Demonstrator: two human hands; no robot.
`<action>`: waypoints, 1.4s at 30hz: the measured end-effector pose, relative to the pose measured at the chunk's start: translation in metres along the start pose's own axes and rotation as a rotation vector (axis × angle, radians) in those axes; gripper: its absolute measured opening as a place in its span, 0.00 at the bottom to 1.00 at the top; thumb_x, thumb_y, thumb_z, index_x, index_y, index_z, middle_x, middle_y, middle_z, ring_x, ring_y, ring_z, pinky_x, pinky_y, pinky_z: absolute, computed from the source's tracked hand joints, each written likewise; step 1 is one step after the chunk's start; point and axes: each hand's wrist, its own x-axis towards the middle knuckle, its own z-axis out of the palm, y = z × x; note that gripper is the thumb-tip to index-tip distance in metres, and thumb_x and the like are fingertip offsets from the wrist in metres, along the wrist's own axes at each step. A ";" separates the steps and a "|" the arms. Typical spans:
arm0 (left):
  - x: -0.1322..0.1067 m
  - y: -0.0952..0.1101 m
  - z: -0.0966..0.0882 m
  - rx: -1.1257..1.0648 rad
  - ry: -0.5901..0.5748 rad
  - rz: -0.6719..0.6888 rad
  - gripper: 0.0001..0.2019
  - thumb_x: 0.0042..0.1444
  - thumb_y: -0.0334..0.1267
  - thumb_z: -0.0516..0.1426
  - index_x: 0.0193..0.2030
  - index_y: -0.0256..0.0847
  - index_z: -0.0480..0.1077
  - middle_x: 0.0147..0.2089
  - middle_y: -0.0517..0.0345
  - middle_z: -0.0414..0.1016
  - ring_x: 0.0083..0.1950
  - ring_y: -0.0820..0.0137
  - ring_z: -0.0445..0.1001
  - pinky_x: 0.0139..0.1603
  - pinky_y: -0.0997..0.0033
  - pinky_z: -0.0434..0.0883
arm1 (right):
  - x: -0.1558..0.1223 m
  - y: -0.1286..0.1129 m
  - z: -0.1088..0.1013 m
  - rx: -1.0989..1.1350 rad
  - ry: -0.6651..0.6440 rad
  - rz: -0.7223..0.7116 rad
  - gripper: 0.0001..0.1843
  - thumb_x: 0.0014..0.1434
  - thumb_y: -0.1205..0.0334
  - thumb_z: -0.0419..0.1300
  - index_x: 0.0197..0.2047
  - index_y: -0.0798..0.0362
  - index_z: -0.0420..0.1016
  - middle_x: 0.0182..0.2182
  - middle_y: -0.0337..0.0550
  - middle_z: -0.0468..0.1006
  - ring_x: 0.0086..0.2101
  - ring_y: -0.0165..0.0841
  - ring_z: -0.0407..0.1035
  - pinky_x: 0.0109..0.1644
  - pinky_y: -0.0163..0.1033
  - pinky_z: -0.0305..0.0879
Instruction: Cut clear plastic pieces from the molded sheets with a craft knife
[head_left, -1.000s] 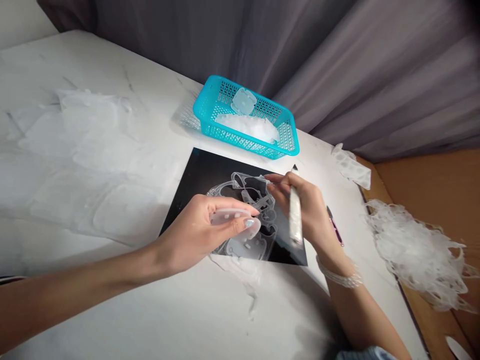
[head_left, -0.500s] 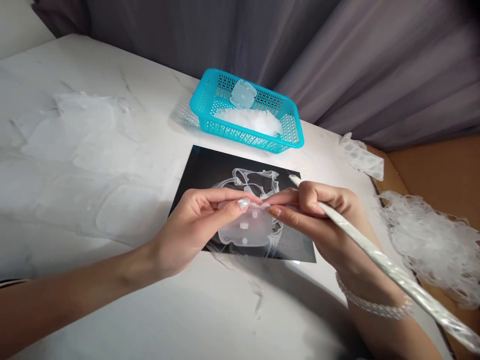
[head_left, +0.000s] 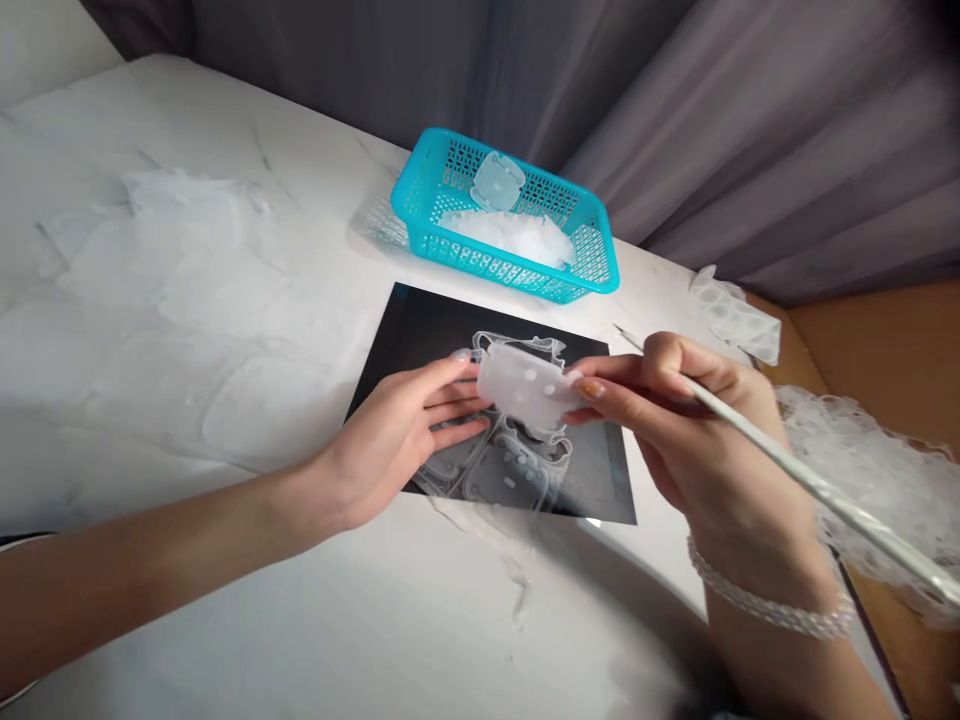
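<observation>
My right hand (head_left: 645,400) pinches the right end of a frosted, translucent sheet piece (head_left: 525,385) with small holes, held tilted above the black mat (head_left: 409,325). The same hand also carries a slim white pen-like tool (head_left: 787,465) with a thin pointed tip, its handle running back over the wrist. My left hand (head_left: 412,430) is open at the piece's left edge, thumb up and fingers spread; whether the fingertips touch it is hard to tell. Below, clear cut-out frames and similar sheet pieces (head_left: 510,475) lie on the mat.
A turquoise basket (head_left: 480,270) at the back holds a pile of frosted pieces. More translucent sheets (head_left: 195,250) spread over the table's left side. A heap of clear scraps (head_left: 877,470) lies on the right, near a crumpled strip (head_left: 739,315). Grey curtain hangs behind.
My left fingers have come off the piece's top edge and spread apart. The right hand has lifted and turned the piece, uncovering parts on the mat beneath.
</observation>
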 end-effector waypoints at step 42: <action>-0.002 0.006 -0.001 -0.047 -0.121 0.051 0.17 0.57 0.35 0.56 0.52 0.35 0.75 0.47 0.45 0.81 0.48 0.60 0.79 0.46 0.66 0.76 | -0.003 0.002 -0.012 -0.462 -0.213 -0.181 0.22 0.58 0.65 0.64 0.23 0.51 0.52 0.43 0.43 0.83 0.35 0.34 0.75 0.35 0.37 0.69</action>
